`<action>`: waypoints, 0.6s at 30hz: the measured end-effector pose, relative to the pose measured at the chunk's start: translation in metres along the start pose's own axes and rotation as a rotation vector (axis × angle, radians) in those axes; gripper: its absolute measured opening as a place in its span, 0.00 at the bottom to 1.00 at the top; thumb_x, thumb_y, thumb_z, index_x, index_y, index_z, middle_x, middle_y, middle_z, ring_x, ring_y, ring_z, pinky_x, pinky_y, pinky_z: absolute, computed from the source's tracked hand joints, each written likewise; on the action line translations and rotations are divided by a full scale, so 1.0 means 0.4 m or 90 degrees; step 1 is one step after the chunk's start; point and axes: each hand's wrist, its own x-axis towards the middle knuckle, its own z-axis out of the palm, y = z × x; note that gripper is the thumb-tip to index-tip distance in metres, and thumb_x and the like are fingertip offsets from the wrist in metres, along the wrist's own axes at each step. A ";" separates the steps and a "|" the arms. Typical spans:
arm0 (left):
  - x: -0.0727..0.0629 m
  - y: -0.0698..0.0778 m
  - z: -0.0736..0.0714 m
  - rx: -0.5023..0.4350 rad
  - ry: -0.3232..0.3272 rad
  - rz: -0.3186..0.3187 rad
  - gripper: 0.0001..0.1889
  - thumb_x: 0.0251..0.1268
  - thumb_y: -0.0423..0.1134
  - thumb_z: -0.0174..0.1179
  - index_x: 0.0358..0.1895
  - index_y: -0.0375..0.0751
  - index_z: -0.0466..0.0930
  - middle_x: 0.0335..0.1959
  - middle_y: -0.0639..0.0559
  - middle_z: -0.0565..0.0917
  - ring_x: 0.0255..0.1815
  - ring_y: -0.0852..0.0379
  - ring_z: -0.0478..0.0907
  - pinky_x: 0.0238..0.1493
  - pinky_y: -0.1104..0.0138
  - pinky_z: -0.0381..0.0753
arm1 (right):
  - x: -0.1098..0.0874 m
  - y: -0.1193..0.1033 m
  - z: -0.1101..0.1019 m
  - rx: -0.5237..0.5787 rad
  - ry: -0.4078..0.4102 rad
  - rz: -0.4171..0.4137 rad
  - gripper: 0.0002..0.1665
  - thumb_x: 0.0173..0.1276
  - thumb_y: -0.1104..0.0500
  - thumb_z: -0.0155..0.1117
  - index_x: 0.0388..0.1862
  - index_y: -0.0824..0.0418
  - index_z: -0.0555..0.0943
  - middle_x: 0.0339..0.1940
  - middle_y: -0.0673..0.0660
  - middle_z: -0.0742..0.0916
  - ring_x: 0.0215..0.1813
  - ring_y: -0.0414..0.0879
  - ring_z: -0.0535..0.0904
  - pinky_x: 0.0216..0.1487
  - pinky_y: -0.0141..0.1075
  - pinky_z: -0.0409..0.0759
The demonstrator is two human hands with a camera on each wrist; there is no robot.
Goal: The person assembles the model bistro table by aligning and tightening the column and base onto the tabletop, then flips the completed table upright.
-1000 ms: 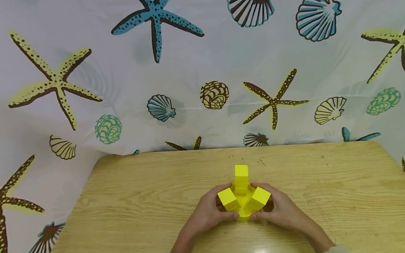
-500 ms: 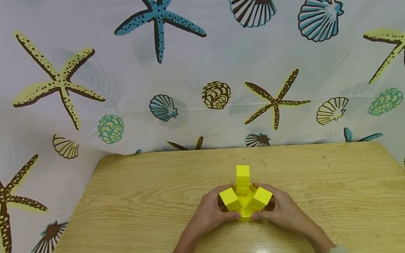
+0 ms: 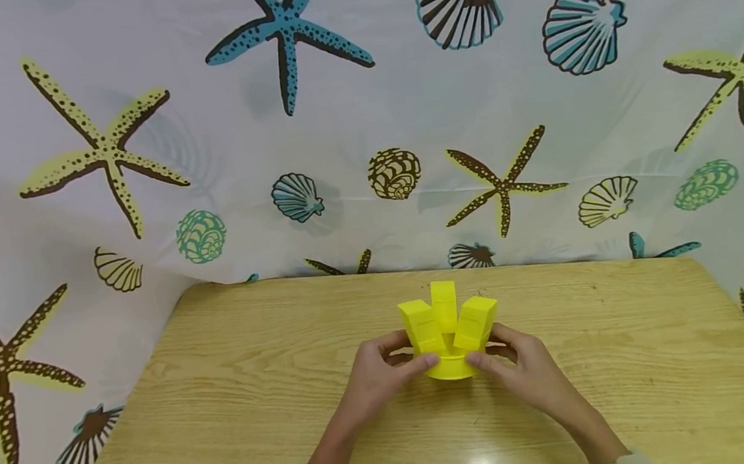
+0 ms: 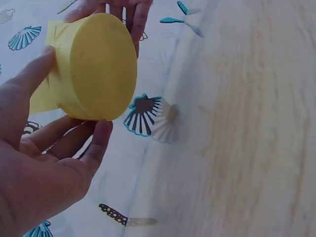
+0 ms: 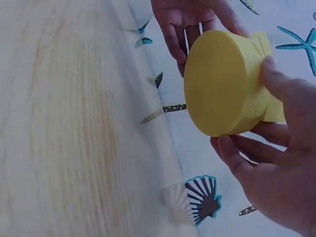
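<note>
A yellow piece with a round base and three blocky prongs is held up between both hands over the table. Its flat round underside faces the left wrist view and shows in the right wrist view too, clear of the tabletop. My left hand grips the left side, thumb on the front of the base and fingers curled behind and under it. On the right side my right hand grips it the same way. The prongs point up and spread outward; in the head view they hide part of the fingers.
The wooden table stretches out on both sides of the hands. Behind it and to the sides hangs a white cloth printed with starfish and shells, meeting the table's back edge.
Both hands have raised the yellow piece off the table and tipped it, so the front of its base and the prongs' sides show more. The grip looks the same.
</note>
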 end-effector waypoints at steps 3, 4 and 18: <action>-0.001 0.013 0.007 0.002 0.020 0.011 0.29 0.64 0.50 0.73 0.63 0.38 0.82 0.57 0.44 0.85 0.55 0.46 0.85 0.55 0.59 0.85 | -0.003 -0.004 -0.007 0.018 -0.010 -0.010 0.33 0.65 0.56 0.77 0.67 0.59 0.77 0.62 0.57 0.83 0.62 0.54 0.81 0.63 0.39 0.81; -0.003 0.015 0.007 0.004 0.026 0.012 0.28 0.64 0.50 0.73 0.62 0.38 0.82 0.57 0.44 0.85 0.56 0.46 0.84 0.56 0.58 0.85 | -0.002 -0.006 -0.007 0.024 -0.014 -0.017 0.33 0.65 0.58 0.77 0.67 0.59 0.77 0.62 0.57 0.83 0.62 0.54 0.80 0.63 0.39 0.80; -0.013 0.037 0.018 -0.061 0.099 0.088 0.19 0.69 0.31 0.67 0.61 0.31 0.81 0.57 0.39 0.84 0.58 0.44 0.82 0.54 0.66 0.84 | -0.006 -0.030 0.005 0.004 0.149 -0.008 0.23 0.73 0.55 0.69 0.62 0.66 0.81 0.55 0.61 0.87 0.58 0.55 0.84 0.55 0.39 0.85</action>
